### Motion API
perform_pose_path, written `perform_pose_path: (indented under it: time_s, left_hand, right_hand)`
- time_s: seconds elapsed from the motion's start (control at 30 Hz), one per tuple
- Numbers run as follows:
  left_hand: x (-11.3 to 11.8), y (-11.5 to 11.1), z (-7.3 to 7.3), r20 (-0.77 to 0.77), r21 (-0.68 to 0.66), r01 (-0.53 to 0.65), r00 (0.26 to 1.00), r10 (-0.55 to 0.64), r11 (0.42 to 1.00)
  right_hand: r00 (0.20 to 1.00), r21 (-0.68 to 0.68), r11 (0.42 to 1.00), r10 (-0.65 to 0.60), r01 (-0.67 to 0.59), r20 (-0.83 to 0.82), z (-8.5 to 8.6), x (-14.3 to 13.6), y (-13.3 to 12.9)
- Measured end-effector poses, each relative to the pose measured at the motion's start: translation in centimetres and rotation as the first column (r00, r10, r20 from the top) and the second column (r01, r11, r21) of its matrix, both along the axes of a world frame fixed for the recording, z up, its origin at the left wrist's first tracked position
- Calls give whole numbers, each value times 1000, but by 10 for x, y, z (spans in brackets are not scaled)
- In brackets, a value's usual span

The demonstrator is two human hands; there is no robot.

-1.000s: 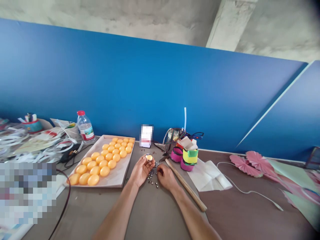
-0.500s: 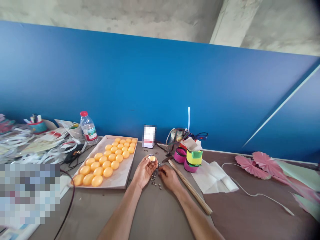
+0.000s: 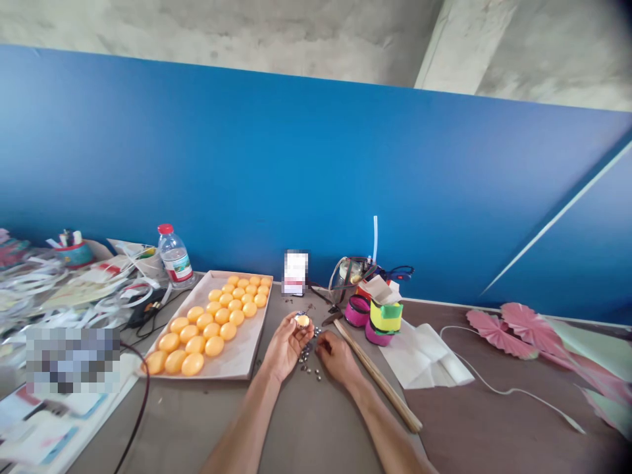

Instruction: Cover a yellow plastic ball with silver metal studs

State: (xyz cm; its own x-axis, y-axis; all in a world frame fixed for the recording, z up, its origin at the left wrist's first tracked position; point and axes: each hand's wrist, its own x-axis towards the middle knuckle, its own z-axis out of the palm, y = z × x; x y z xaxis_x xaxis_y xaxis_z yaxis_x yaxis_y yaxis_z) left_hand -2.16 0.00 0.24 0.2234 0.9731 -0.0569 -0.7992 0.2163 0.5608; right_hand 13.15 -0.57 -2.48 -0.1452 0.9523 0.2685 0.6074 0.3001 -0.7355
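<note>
My left hand (image 3: 285, 347) is closed around a small orange ball (image 3: 303, 321), held up at its fingertips. Shiny silvery bits show along the ball's edge; their exact form is too small to tell. Just right of it, my right hand (image 3: 336, 357) rests low over the table with thumb and fingers pinched together. Whatever lies between those fingertips is hidden. Small shiny metal beads (image 3: 304, 359) are scattered on the table between the two hands. To the left, a shallow white tray (image 3: 237, 365) holds rows of smooth orange balls (image 3: 214, 346).
Wooden sticks (image 3: 380, 378) lie beside my right forearm. Behind them are pink and yellow-green tape rolls (image 3: 386, 316) and white paper (image 3: 429, 362). A phone-like screen (image 3: 295, 273) leans at the blue partition (image 3: 316, 171). A bottle (image 3: 176, 260) stands behind the tray.
The ball in my left hand has turned slightly, with more silver at its edge. My right hand stays pinched beside the beads. The whole view has shifted a little.
</note>
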Motion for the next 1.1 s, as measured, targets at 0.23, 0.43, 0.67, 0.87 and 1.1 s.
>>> perform_pose_path:
  time_s: [0.23, 0.43, 0.67, 0.87, 1.1]
  left_hand:
    - [-3, -4, -5, 16, -21, -13, 1000, 13, 1000]
    - [-4, -2, -4, 29, 15, -9, 1000, 8, 1000]
    - [-4, 1, -4, 35, 24, -28, 999, 27, 999]
    - [-3, 3, -7, 32, -4, -30, 999, 30, 1000]
    - [-2, 4, -8, 35, 0, -23, 999, 22, 1000]
  right_hand:
    - [999, 17, 1000, 9, -9, -45, 2, 0, -2]
    - [993, 25, 999, 24, -21, -115, -4, 4, 4]
    - [971, 40, 993, -98, 109, -217, -2, 7, 15]
    - [885, -115, 992, -104, 57, -454, 15, -5, 15]
    - [526, -182, 978, -102, -102, -844, 28, -29, 11]
